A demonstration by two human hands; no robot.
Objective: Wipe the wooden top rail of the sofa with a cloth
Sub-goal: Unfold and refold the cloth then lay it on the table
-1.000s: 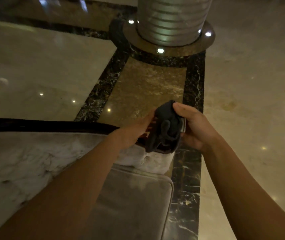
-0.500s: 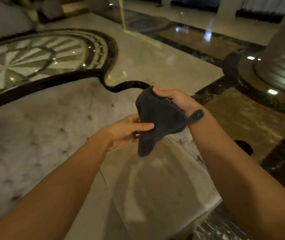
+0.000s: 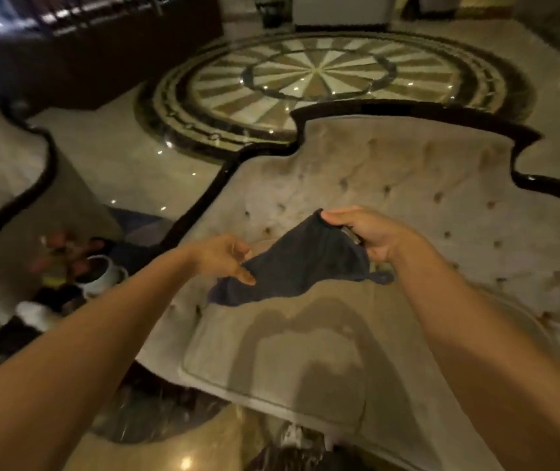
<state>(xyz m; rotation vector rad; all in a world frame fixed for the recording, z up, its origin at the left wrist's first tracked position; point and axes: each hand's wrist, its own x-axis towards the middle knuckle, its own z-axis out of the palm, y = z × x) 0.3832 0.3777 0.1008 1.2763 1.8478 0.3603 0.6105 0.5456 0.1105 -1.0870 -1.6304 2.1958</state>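
Observation:
A dark grey cloth [image 3: 300, 263] is stretched between my two hands above the sofa's seat. My left hand [image 3: 220, 256] pinches its lower left corner. My right hand [image 3: 370, 232] grips its upper right edge, with a small loop of the cloth hanging below the wrist. The sofa has a pale tufted backrest [image 3: 407, 185] edged by a dark, glossy, curved wooden top rail [image 3: 367, 108]. The rail runs along the far edge of the backrest, well beyond both hands, and down its left side [image 3: 203, 205]. Neither hand nor the cloth touches the rail.
A pale seat cushion [image 3: 288, 362] lies below my arms. A second sofa with a dark curved rail [image 3: 44, 171] stands at the left. A white pot with reddish flowers [image 3: 95, 270] sits between them. A round patterned marble inlay [image 3: 322, 73] covers the floor behind.
The view has swung left, from the column to the sofa's backrest and the round floor inlay. The cloth, bunched before, is now pulled out wider between both hands.

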